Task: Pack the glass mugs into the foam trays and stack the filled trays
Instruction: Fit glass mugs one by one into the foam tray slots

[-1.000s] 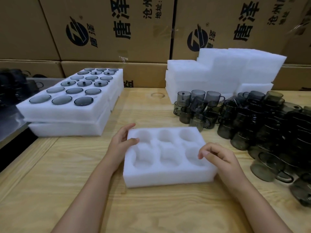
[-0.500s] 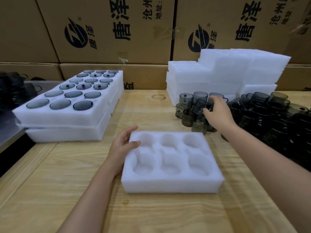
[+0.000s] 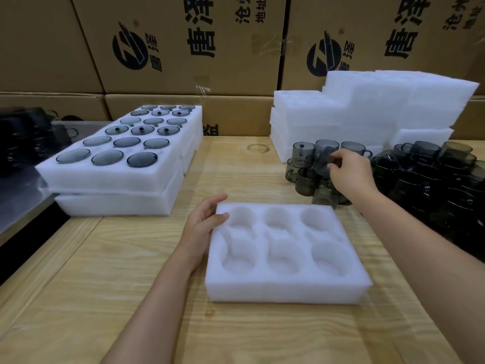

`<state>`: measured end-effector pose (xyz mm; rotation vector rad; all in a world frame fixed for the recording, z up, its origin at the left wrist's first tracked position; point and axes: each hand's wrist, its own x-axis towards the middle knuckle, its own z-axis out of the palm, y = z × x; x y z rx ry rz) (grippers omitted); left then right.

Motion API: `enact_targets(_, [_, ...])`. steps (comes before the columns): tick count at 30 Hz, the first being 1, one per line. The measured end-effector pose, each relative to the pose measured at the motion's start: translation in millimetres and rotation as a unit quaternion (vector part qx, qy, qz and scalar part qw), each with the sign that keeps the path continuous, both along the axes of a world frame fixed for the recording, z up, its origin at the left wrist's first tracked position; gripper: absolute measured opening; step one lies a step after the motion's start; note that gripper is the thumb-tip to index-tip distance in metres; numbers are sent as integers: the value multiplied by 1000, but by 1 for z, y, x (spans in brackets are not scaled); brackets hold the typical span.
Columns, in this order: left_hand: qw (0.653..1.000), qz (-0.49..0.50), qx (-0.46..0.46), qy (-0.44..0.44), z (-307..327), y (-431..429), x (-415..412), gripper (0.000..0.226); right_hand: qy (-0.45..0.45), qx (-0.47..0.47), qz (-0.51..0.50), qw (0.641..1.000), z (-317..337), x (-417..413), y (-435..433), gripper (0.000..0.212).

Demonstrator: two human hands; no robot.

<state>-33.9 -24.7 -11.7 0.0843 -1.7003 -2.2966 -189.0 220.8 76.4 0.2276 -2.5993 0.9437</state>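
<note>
Fingers of the right hand (image 3: 353, 176) are pinched on the rim of one smoky glass mug (image 3: 324, 161), which sits tipped on top of a small cluster of mugs (image 3: 304, 179) at the far right of the counter (image 3: 131, 285). Whether it has left the ones beneath I cannot tell. From that hand the empty tray (image 3: 286, 294) lies nearer the person and a little to the left, its long side running left to right. I'd judge the mug has to come back and leftward, and the far right pocket is the closest one to drop it in. The left hand (image 3: 203, 223) is at the tray's far left corner, fingers loose and fairly straight along the side, thumb laid on the top face, gripping nothing, only steadying. It is the hand at the tray, the right the one at the glass. All six pockets, two rows of three, are bare. Beyond the cluster, further right, a much bigger heap of dark mugs (image 3: 433, 179) is piled up. Behind both stands a stack of white foam trays (image 3: 367, 111), unfilled as far as I can see. Over on the far left two layers of filled trays (image 3: 112, 182) are stacked, every pocket on top showing a round of dark glass, a few with a small knob in the middle. Cardboard boxes (image 3: 183, 61) with printed lettering wall off the back.
</note>
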Motion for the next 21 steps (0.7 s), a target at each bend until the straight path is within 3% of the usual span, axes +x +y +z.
enact_targets(5, [1000, 7, 0, -3, 0, -1, -1, 41, 75, -100, 95, 988, 11, 62, -15, 11])
enact_targets(8, [999, 37, 6, 0, 1, -2, -1, 32, 18, -136, 258, 956, 19, 99, -37, 29])
enact_targets(11, [999, 35, 12, 17, 3, -2, 1, 31, -40, -103, 372, 922, 27, 118, -58, 34])
enact_targets(16, [999, -14, 43, 13, 3, 0, 3, 44, -74, -65, 416, 904, 25, 121, -74, 28])
enact_targets(21, [999, -1, 31, 13, 13, 6, 7, 46, -66, -65, 393, 915, 13, 112, -77, 4])
